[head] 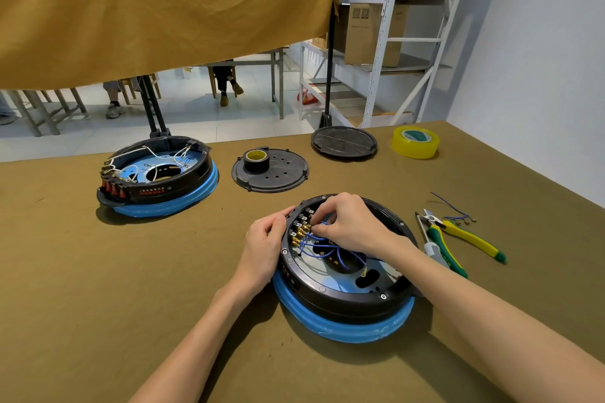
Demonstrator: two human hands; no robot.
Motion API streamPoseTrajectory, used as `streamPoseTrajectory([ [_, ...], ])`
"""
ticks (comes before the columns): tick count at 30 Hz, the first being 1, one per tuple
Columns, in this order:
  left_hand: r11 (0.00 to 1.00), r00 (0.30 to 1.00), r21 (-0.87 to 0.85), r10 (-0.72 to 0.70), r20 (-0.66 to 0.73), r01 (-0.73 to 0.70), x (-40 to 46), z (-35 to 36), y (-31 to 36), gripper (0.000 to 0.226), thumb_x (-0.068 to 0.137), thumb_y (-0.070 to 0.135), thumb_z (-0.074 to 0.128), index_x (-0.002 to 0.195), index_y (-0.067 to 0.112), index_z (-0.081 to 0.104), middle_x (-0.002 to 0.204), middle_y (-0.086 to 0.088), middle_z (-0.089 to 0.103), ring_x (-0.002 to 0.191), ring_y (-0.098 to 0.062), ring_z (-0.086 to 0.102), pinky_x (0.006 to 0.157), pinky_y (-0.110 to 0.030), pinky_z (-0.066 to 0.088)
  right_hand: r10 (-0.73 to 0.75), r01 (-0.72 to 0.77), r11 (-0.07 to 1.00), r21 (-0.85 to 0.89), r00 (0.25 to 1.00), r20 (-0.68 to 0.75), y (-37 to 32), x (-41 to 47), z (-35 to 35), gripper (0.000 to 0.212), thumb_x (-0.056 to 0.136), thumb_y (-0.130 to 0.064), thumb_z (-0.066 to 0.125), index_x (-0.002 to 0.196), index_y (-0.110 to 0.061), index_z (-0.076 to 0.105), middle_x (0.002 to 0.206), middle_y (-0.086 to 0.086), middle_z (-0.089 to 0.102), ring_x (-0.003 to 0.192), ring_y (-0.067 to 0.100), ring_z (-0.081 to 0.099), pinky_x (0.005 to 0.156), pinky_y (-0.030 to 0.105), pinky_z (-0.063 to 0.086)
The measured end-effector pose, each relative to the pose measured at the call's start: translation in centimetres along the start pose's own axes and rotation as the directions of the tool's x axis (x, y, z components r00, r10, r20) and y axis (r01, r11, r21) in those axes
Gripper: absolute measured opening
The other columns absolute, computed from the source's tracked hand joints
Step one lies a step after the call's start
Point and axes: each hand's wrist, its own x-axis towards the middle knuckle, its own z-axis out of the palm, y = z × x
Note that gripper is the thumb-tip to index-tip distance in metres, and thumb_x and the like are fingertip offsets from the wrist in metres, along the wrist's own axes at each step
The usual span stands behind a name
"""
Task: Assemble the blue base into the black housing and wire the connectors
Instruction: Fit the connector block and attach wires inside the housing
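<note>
While the left hand curls its fingers over the left rim of the black housing and grips it, the right hand reaches inside and pinches a blue wire at the row of brass connectors along the inner left wall. The housing sits on its blue base, on the olive-covered desk just in front of the person. More blue wires loop across the grey plate inside. To the right lie yellow-and-green-handled pliers and loose blue wire pieces. Farther left stands a second housing on a blue base with white wiring. Behind are a black perforated cover carrying a small tape roll, a black round lid and a yellow tape roll.
</note>
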Motion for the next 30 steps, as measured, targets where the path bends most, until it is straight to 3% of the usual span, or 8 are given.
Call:
streamPoseTrajectory([
  [9,1.0,1.0,-0.003,-0.003,0.008,0.003,-0.04,0.02,0.02,0.037,0.11,0.022,0.041,0.14,0.01,0.06,0.12,-0.003,0.074,0.112,-0.016,0.07,0.1,-0.049,0.056,-0.022,0.022,1.0,-0.004,1.0,0.002,-0.26,0.07,-0.04,0.009,0.09,-0.018,0.077,0.097,-0.017,0.082,0.09,-0.004,0.076,0.083,0.007,0.068,0.077,0.026,0.059],
  [19,1.0,1.0,-0.009,-0.001,0.005,0.001,0.07,-0.04,-0.07,0.036,0.11,0.022,0.042,0.139,0.011,0.061,0.121,-0.002,0.074,0.113,-0.015,0.07,0.1,-0.048,0.056,-0.04,0.039,0.997,-0.064,0.999,-0.013,-0.3,0.05,-0.11,0.011,0.089,-0.016,0.076,0.098,-0.014,0.082,0.086,-0.011,0.068,0.077,0.004,0.064,0.067,0.016,0.052],
  [24,1.0,1.0,-0.001,0.01,0.006,-0.01,0.06,0.0,-0.05,0.037,0.11,0.021,0.042,0.139,0.01,0.061,0.123,-0.003,0.073,0.114,-0.014,0.069,0.1,-0.045,0.056,-0.042,0.041,0.997,-0.058,0.999,-0.021,-0.24,0.0,-0.16,0.011,0.089,-0.017,0.076,0.098,-0.015,0.082,0.088,-0.008,0.072,0.081,0.005,0.067,0.078,0.027,0.06],
  [30,1.0,1.0,0.015,0.014,0.01,-0.014,0.05,-0.01,0.05,0.037,0.11,0.021,0.042,0.14,0.009,0.06,0.125,-0.005,0.072,0.116,-0.015,0.068,0.099,-0.044,0.056,-0.039,0.035,0.997,-0.074,0.998,-0.042,-0.32,-0.06,0.04,0.012,0.089,-0.015,0.076,0.098,-0.013,0.083,0.092,-0.002,0.076,0.081,0.009,0.069,0.078,0.032,0.062],
])
